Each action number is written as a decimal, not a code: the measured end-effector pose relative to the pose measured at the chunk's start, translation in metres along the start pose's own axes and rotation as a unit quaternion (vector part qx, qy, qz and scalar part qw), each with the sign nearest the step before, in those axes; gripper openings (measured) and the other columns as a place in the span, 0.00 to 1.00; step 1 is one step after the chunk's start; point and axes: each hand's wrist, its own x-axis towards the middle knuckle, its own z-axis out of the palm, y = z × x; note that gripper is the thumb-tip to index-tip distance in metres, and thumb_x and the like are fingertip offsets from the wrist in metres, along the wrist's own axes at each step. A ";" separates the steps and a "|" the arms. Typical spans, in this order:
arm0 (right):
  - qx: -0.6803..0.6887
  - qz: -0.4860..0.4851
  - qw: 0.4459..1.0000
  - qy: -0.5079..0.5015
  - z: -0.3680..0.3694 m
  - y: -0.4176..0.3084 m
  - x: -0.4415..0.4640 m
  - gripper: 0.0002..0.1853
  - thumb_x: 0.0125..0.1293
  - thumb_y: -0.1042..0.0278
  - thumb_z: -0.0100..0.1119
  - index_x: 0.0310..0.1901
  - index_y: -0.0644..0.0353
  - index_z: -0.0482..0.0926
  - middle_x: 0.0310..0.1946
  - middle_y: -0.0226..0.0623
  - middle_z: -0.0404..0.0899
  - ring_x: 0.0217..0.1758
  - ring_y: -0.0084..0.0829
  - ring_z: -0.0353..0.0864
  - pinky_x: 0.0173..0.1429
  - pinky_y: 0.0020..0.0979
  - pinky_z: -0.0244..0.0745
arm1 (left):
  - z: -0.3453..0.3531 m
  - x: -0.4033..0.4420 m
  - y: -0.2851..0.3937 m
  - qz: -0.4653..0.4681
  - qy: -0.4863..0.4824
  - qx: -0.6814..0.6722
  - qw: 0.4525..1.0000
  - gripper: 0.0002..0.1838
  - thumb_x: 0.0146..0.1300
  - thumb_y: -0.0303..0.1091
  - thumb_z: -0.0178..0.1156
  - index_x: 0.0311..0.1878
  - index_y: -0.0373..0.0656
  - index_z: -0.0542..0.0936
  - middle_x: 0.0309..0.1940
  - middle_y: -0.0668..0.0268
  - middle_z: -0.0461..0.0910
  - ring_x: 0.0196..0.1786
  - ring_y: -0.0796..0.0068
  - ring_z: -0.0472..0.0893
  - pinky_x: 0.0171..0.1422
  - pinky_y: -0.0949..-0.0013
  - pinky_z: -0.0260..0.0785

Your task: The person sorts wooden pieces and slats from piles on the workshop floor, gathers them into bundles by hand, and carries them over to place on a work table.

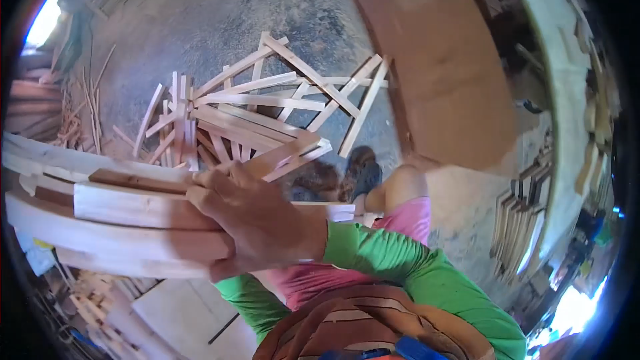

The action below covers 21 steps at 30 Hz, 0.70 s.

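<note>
My right hand (257, 217), at the end of a green sleeve, is closed over the top of a bundle of pale wooden strips (143, 210). The strips lie stacked side by side, some slightly curved, and run off to the left. My left sleeve (250, 303) reaches up under the bundle; the wood and my right hand hide nearly all of my left hand, so its fingers cannot be made out. Just beyond the bundle, a loose heap of wooden strips (257, 101) lies crisscrossed on the floor. One board (283, 153) in that heap comes close to my right hand's knuckles.
A large brown panel (437, 60) stands to the right of the heap. More wood pieces (520, 230) are stacked at the right, and scraps (100, 307) lie at the lower left. My legs and feet (360, 170) are beside the heap on the dusty concrete floor (293, 0).
</note>
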 end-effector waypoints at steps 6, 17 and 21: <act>-0.005 0.024 0.997 0.076 -0.065 -0.180 0.014 0.51 0.41 0.41 0.78 0.63 0.61 0.67 0.61 0.47 0.68 0.58 0.51 0.69 0.59 0.46 0.72 | 0.052 -0.128 0.186 -0.092 -0.112 -0.097 0.985 0.38 0.66 0.58 0.55 0.74 0.45 0.67 0.65 0.54 0.77 0.65 0.54 0.76 0.68 0.49 0.71; -0.129 0.038 0.907 0.398 -0.178 -0.387 -0.054 0.52 0.44 0.43 0.79 0.64 0.68 0.64 0.58 0.51 0.66 0.57 0.51 0.68 0.61 0.49 0.70 | 0.195 -0.229 0.321 -0.282 -0.539 -0.070 0.791 0.36 0.64 0.51 0.59 0.73 0.45 0.68 0.61 0.54 0.79 0.61 0.54 0.78 0.66 0.52 0.72; -0.070 0.044 0.866 0.493 -0.219 -0.400 -0.105 0.54 0.46 0.42 0.79 0.65 0.71 0.61 0.58 0.54 0.65 0.58 0.50 0.68 0.63 0.48 0.68 | 0.251 -0.337 0.347 -0.134 -0.670 0.020 0.730 0.36 0.61 0.50 0.57 0.71 0.42 0.71 0.60 0.54 0.81 0.58 0.56 0.81 0.65 0.52 0.73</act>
